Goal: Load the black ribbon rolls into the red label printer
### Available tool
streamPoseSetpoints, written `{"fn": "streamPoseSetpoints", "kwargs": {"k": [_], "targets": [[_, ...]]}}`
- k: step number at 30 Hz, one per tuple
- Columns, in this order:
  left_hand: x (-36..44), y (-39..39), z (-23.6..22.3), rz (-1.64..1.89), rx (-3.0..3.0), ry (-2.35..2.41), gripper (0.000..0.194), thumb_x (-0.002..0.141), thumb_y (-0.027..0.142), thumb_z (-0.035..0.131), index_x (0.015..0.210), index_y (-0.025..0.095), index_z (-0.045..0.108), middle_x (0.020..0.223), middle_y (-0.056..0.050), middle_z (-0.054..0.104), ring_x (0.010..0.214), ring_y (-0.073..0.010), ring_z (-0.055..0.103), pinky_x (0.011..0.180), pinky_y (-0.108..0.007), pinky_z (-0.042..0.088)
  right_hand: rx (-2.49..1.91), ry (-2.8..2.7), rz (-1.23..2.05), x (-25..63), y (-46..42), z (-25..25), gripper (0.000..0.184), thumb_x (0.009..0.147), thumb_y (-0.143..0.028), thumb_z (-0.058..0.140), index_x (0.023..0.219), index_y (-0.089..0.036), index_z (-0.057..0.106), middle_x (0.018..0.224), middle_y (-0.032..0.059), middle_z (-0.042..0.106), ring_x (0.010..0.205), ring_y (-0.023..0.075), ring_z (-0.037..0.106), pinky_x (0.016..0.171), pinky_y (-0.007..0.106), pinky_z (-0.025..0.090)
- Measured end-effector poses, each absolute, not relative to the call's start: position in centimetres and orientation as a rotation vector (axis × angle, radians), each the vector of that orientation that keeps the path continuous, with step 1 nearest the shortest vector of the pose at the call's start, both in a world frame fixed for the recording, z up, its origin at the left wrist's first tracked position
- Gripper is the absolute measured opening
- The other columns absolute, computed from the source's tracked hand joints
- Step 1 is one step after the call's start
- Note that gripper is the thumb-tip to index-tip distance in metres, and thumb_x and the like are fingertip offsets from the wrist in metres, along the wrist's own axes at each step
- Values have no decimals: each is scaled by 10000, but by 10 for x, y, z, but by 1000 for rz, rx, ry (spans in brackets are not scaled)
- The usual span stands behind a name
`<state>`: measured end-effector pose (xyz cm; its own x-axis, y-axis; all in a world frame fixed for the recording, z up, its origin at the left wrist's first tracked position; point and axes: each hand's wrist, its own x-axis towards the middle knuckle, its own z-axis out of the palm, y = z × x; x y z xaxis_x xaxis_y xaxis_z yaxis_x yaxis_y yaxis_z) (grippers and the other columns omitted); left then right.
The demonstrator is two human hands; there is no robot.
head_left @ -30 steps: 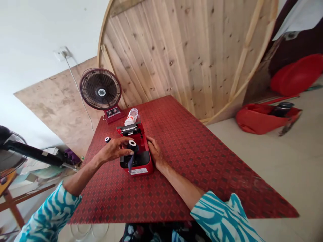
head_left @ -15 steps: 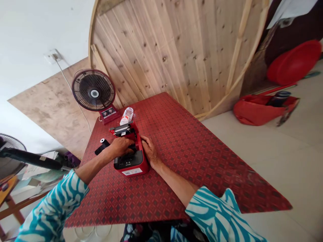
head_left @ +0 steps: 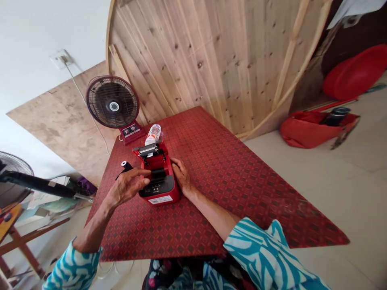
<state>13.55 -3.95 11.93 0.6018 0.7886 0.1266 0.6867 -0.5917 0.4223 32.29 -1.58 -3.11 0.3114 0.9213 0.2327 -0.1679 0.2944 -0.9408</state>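
A red and black thermal printer (head_left: 160, 189) sits on the table with its lid (head_left: 149, 150) raised. A black roll (head_left: 157, 173) lies inside the bay. My left hand (head_left: 128, 187) is at the printer's left wall, thumb and fingers apart with nothing between them; its fingertips reach the edge of the bay. Flat against the printer's right side rests my right hand (head_left: 183, 177), fingers stretched out along the wall. Another black roll with a white core (head_left: 127, 165) stands on the table just beyond my left hand, partly hidden by it.
Behind the printer a clear plastic bottle (head_left: 153, 133) leans near the lid. A maroon fan (head_left: 113, 104) stands at the table's back left corner. The table (head_left: 229, 193) has a red patterned cover. On the floor at right lies a red bag (head_left: 305, 131) with a dark bottle.
My left hand carried a black roll down into the printer's bay, let go of it, and drew back to the left with fingers apart. My right hand stays against the printer's side.
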Motion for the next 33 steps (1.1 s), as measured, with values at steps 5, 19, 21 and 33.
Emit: {"fn": "streamPoseSetpoints", "kwargs": {"k": [5, 19, 21, 33], "targets": [[137, -53, 94, 700, 2688, 1052, 213, 878, 307, 595, 1043, 186, 656, 1004, -75, 705, 947, -187, 648, 836, -310, 483, -992, -950, 930, 322, -15, -36, 368, 833, -429, 481, 1115, -253, 640, 1182, 35, 651, 1147, 212, 557, 1044, 398, 384], [148, -72, 79, 886, 2898, 975, 81, 888, 176, 576, 899, 205, 650, 872, -23, 689, 830, -151, 613, 805, -326, 410, -997, -970, 914, 323, -13, -38, 347, 837, -403, 471, 1104, -259, 640, 1168, 26, 653, 1145, 206, 558, 1050, 401, 377], [147, -76, 77, 901, 2896, 981, 93, 885, 175, 575, 908, 209, 658, 874, -27, 688, 823, -154, 604, 808, -334, 411, -993, -968, 919, 323, -13, -39, 342, 834, -399, 476, 1102, -263, 640, 1173, 21, 652, 1148, 201, 554, 1051, 396, 376], [153, -93, 71, 925, 2984, 996, 121, 889, 137, 547, 922, 195, 647, 851, -27, 674, 790, -159, 569, 858, -361, 384, -995, -950, 947, 324, -17, -37, 357, 836, -424, 500, 1126, -267, 638, 1209, 24, 644, 1170, 204, 546, 1053, 390, 378]]}}
